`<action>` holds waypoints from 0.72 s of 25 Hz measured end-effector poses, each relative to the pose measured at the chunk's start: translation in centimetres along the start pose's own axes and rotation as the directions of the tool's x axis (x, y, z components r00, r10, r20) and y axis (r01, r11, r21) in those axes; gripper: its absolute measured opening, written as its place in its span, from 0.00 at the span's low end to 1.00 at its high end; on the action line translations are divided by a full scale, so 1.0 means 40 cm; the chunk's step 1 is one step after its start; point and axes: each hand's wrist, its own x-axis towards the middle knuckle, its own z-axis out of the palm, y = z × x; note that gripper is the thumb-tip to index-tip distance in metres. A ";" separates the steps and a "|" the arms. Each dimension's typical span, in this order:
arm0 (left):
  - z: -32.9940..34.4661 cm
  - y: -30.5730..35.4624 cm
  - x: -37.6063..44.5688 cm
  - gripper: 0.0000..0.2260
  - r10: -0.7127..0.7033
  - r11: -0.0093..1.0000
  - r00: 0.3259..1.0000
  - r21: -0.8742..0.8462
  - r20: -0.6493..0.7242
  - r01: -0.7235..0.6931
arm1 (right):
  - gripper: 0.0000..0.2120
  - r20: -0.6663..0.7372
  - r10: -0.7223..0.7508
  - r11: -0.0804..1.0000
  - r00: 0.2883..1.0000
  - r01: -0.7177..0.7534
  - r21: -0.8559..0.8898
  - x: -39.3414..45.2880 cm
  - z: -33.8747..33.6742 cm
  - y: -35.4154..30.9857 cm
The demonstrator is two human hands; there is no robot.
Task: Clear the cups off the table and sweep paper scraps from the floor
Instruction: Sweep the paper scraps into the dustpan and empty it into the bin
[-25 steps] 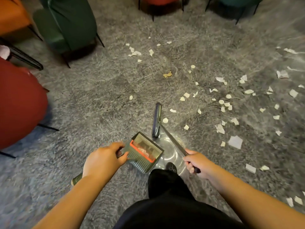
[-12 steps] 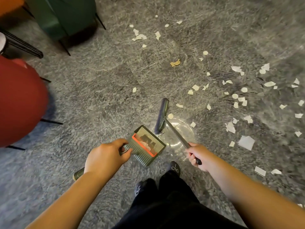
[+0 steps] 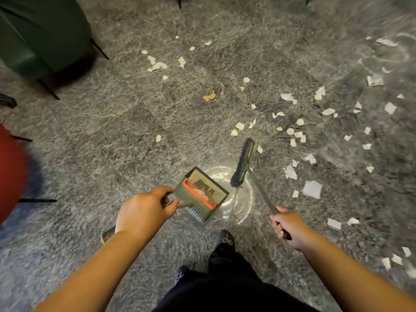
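My left hand (image 3: 144,212) grips the handle of a grey-green dustpan (image 3: 202,194) with an orange comb strip, held just above the grey marbled floor. My right hand (image 3: 290,228) grips the long handle of a broom; the dark broom head (image 3: 243,165) hangs over the floor just right of the dustpan. Several white paper scraps (image 3: 311,189) lie scattered across the floor, most of them to the right and ahead of the broom. One tan crumpled scrap (image 3: 209,96) lies further ahead. No cups or table are in view.
A green chair (image 3: 38,34) stands at the upper left on thin black legs. A red chair (image 3: 11,172) is at the left edge. My black-trousered legs and shoes (image 3: 226,238) are directly below the dustpan.
The view has shifted so the floor's scraps sit lower and nearer. The broom head has swung a little to the right, away from the dustpan. Both hands keep their grips.
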 end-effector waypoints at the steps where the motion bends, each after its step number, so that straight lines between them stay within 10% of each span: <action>1: -0.005 0.003 0.010 0.17 0.005 1.000 1.000 -0.001 -0.009 -0.005 | 0.24 0.000 -0.011 1.000 1.000 0.011 0.016 -0.002 -0.005 -0.005; 18: -0.225 -0.397 0.267 0.16 -0.104 0.992 0.991 -0.084 -0.078 0.097 | 0.19 0.187 -0.191 0.978 0.964 0.170 0.122 -0.048 0.514 -0.356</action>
